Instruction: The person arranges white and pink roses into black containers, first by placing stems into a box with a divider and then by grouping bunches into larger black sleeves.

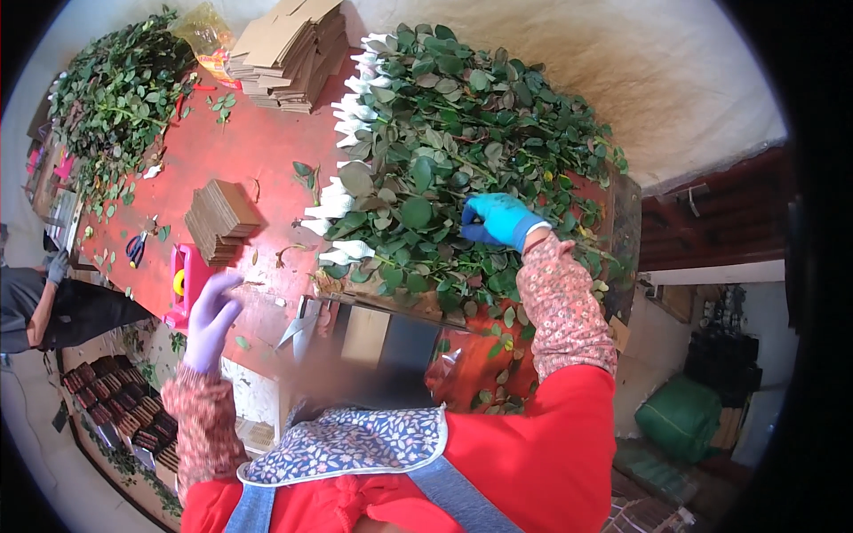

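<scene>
— Nearest lay the flowered bib (pixel 355 435) over the red top (pixel 542 444), and just beyond it came the left hand (pixel 211 322), purple-gloved! How was it?
— Released! Thumb and fingers stood apart, near the pink tape dispenser (pixel 193 268) on the red table (pixel 240 133).
— And the right?
— Farther out, the right hand (pixel 502 219), blue-gloved, was right on the leafy stems (pixel 426 213)! Its fingers were bent down among the leaves; whether they had pinched a stem, one could not tell.
— Where did those stems lie, then?
— Heaped across the table's right part, white-wrapped heads (pixel 334 202) to the left! Past the dispenser sat a small cardboard stack (pixel 218 218), blue-handled cutters (pixel 136 249) to its left.
— And farthest?
— A taller cardboard stack (pixel 286 53) at the back, and a second leafy heap (pixel 120 102) at the far left!
</scene>
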{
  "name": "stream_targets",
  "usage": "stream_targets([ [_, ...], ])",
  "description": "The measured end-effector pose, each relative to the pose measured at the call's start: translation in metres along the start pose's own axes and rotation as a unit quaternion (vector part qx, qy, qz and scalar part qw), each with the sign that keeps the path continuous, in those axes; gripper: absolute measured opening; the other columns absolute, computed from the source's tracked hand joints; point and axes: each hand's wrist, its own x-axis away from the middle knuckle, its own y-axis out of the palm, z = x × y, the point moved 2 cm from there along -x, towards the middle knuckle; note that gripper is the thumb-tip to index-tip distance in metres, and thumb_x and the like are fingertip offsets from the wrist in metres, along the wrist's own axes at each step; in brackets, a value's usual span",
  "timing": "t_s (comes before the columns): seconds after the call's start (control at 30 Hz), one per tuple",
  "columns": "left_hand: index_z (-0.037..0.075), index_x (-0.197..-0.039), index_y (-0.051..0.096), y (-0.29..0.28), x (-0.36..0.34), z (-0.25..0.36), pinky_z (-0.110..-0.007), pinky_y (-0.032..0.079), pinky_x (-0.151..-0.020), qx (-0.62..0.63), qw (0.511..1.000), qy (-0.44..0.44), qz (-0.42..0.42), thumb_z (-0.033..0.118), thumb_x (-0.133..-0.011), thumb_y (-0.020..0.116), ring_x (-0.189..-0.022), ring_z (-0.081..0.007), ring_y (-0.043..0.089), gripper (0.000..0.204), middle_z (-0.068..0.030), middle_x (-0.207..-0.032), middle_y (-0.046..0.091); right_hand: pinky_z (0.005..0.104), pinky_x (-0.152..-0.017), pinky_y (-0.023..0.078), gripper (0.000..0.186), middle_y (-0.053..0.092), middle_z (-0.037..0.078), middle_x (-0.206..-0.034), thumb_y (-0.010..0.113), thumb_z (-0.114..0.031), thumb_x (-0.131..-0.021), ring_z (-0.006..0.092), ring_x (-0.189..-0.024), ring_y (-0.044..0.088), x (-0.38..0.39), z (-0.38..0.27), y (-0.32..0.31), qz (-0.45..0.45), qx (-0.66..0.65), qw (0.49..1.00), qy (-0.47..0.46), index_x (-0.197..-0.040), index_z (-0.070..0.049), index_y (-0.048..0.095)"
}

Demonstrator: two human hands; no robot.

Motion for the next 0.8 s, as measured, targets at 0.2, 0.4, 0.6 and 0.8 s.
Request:
stream_targets([
  [0.2,0.009,-0.136,0.053,0.096,-0.143,0.019,-0.044,0.043,-0.106,-0.318,0.888,0.31,-0.121,0.018,-0.085,0.072,-0.128,-0.0383,0.051,0.054,-0.0173,-0.141,0.05,0.0468,-0.09,0.05,0.035,0.064,0.014,-0.109,0.075,-0.034,-0.081,0.0352,-0.108,0.06,0.02,-0.009,0.04,0.035,0.099,0.994,-0.012,-0.102,-0.007,0.068],
  [0.4,0.014,-0.125,0.062,0.16,-0.212,-0.018,-0.047,0.045,-0.099,-0.476,0.822,0.276,-0.147,0.023,-0.084,0.071,-0.116,-0.0357,0.055,0.044,-0.0106,-0.122,0.061,0.0445,-0.093,0.051,0.028,0.065,0.018,-0.125,0.071,-0.033,-0.086,0.0337,-0.113,0.062,0.039,-0.017,0.026,-0.007,0.135,0.99,-0.041,-0.097,-0.008,0.071],
  [0.6,0.014,-0.093,0.07,0.157,-0.19,-0.046,-0.045,0.047,-0.094,-0.43,0.834,0.325,-0.12,0.01,-0.074,0.073,-0.117,-0.033,0.055,0.02,-0.0083,-0.122,0.06,0.0388,-0.074,0.054,0.02,0.071,0.014,-0.091,0.066,-0.017,-0.09,0.0293,-0.081,0.068,0.016,-0.035,-0.023,0.208,-0.087,0.974,0.028,-0.108,-0.009,0.071],
  [0.8,0.011,-0.138,0.049,0.157,-0.177,-0.032,-0.046,0.046,-0.1,-0.363,0.869,0.309,-0.13,0.016,-0.076,0.074,-0.124,-0.0355,0.052,0.067,-0.0117,-0.132,0.053,0.0476,-0.077,0.053,0.031,0.071,0.018,-0.098,0.066,-0.021,-0.086,0.0394,-0.09,0.067,-0.087,-0.034,0.017,0.095,0.136,0.986,0.019,-0.116,-0.012,0.065],
])
